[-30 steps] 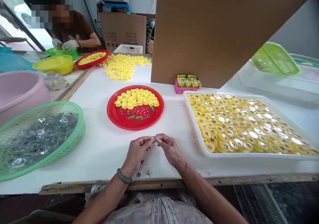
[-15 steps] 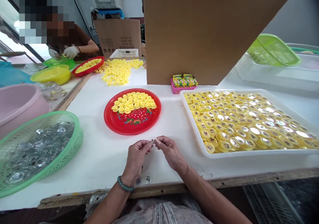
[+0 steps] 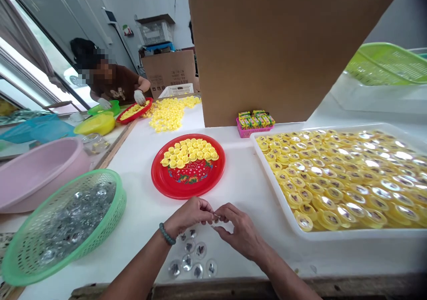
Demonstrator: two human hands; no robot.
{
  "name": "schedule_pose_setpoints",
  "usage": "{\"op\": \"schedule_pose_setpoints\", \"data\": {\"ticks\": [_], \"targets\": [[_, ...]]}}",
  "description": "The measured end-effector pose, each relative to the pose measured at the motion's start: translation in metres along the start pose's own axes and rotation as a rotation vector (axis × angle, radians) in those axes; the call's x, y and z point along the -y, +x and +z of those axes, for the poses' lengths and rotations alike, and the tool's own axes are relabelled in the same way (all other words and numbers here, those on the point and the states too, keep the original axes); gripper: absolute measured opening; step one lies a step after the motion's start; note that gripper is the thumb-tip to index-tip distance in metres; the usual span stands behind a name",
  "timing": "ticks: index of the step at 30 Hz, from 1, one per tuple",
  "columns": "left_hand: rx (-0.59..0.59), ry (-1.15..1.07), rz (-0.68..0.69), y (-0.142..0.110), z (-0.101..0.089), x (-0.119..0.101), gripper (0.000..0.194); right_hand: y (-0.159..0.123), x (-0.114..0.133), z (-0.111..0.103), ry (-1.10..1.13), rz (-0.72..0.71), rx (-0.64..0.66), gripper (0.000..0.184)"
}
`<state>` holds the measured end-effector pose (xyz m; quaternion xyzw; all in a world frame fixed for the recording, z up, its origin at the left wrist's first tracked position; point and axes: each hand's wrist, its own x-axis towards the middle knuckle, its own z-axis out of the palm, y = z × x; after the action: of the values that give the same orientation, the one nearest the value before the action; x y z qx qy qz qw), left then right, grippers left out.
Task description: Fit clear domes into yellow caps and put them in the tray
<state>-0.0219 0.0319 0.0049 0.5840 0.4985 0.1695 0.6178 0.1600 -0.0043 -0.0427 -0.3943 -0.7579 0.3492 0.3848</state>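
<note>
My left hand (image 3: 193,213), with a beaded bracelet on the wrist, pinches something tiny at its fingertips. My right hand (image 3: 242,231) meets it there, its fingers bent against the same spot and its thumb a little lower. The piece between them is mostly hidden and too small to name. Just below the hands, several clear round plastic discs (image 3: 187,262) with small dark pictures lie on the white table (image 3: 240,175). Beyond the hands is a red tray (image 3: 163,184) bearing small yellow hat-shaped pieces (image 3: 190,151).
To the right stands a white tray (image 3: 283,206) full of yellow pieces with shiny pictured discs. A green basket (image 3: 115,215) of clear discs is at left, beside a pink basin (image 3: 40,171). Behind are a cardboard sheet (image 3: 260,55), a pink basket (image 3: 255,132) and a co-worker (image 3: 116,84).
The view has shifted, and more clear discs show below my hands. My right thumb has parted from its fingers. The co-worker's gloved hand has moved to the far red tray.
</note>
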Motion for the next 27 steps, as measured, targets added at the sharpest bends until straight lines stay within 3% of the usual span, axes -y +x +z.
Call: {"op": "schedule_pose_setpoints", "data": {"ticks": [2, 4, 6, 8, 11, 14, 22, 27], "targets": [[-0.128, 0.200, 0.080, 0.009, -0.017, -0.008, 0.015, 0.001, -0.002, 0.001, -0.021, 0.034, -0.067, 0.019], [-0.453, 0.485, 0.121, 0.022, -0.045, -0.014, 0.022, 0.001, -0.004, 0.002, -0.042, 0.049, -0.111, 0.017], [-0.787, 0.797, 0.068, 0.040, -0.077, -0.015, 0.027, 0.002, -0.005, 0.003, -0.049, 0.044, -0.119, 0.017], [-0.901, 1.028, -0.008, 0.057, -0.106, -0.013, 0.029, 0.002, -0.005, 0.005, -0.043, 0.037, -0.105, 0.019], [-0.853, 1.159, -0.067, 0.076, -0.128, -0.006, 0.027, 0.002, -0.005, 0.006, -0.033, 0.041, -0.087, 0.021], [-0.806, 1.174, -0.067, 0.082, -0.128, 0.001, 0.019, 0.000, -0.005, 0.006, -0.021, 0.037, -0.088, 0.023], [-0.726, 1.158, -0.068, 0.066, -0.098, 0.010, 0.017, 0.001, -0.004, 0.004, -0.003, 0.010, -0.091, 0.021], [-0.763, 1.038, 0.019, 0.048, -0.057, 0.007, 0.019, 0.001, -0.003, -0.002, 0.006, 0.019, -0.175, 0.022]]}}
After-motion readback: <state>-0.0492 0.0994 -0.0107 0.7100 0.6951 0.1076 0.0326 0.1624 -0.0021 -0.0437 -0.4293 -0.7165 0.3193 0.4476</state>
